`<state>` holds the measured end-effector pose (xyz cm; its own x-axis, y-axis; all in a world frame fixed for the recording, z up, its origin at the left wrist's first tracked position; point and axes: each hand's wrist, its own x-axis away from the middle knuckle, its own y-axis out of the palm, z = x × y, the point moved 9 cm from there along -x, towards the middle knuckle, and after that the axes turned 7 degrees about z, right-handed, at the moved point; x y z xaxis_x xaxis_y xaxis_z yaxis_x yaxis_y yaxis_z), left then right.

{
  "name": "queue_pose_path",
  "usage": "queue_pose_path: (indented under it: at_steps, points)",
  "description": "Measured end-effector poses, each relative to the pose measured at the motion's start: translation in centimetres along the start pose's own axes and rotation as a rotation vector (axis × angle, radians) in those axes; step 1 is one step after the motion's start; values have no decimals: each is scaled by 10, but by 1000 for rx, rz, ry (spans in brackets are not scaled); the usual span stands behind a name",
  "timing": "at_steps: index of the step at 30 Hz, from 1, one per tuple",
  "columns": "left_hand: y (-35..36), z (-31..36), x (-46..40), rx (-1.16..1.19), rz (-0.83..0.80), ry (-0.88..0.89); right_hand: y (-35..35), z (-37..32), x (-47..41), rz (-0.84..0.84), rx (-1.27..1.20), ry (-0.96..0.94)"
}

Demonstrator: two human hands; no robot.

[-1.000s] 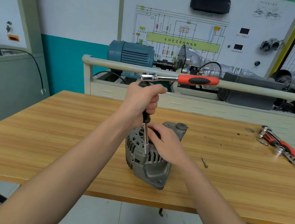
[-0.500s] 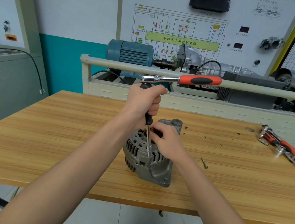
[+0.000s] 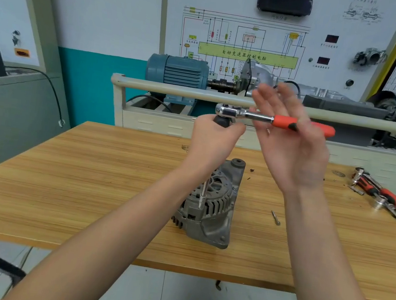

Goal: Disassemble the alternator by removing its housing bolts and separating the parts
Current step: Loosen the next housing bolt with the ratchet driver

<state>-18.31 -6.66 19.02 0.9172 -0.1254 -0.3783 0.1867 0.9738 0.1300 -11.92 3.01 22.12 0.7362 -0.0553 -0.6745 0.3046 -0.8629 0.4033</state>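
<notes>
Alternator (image 3: 210,205) stands on the wooden table (image 3: 87,186), directly below the left hand (image 3: 214,139). Left fingers curl around the black grip of an upright extension bar (image 3: 203,195), whose lower tip sits on the alternator's vented housing. A ratchet (image 3: 270,120) with orange handle tops the bar, pointing right. Right hand (image 3: 292,146) is raised, blurred, fingers spread apart and straight, level with the ratchet handle; contact cannot be told. A loose bolt (image 3: 276,218) lies on the table below the right fingers. Spare tools (image 3: 383,195) lie far right of them.
</notes>
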Motion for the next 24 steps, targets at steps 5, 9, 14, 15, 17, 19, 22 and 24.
queue_pose_path:
  at_steps: [5, 9, 14, 15, 17, 19, 22, 24]
  points:
    - [-11, -3, 1, -30, 132, 40, -4, -9, -18, 345, -466, -29]
    - [-9, -6, -1, 18, 58, 1, -12, 6, -30, 414, -602, 4]
    - [12, -5, -1, 112, -372, -98, -21, 20, -37, 414, -747, 94]
    - [17, -4, 1, 118, -468, -115, -23, 22, -36, 417, -788, 105]
    - [26, -3, 6, 127, -608, -156, -24, 23, -34, 424, -823, 97]
    - [31, -6, 8, 143, -636, -181, -25, 17, -29, 442, -778, 43]
    - [24, -11, 0, 133, -480, -162, -18, 4, -20, 443, -601, -80]
    - [15, -13, -7, 112, -343, -133, -7, -5, -14, 432, -410, -182]
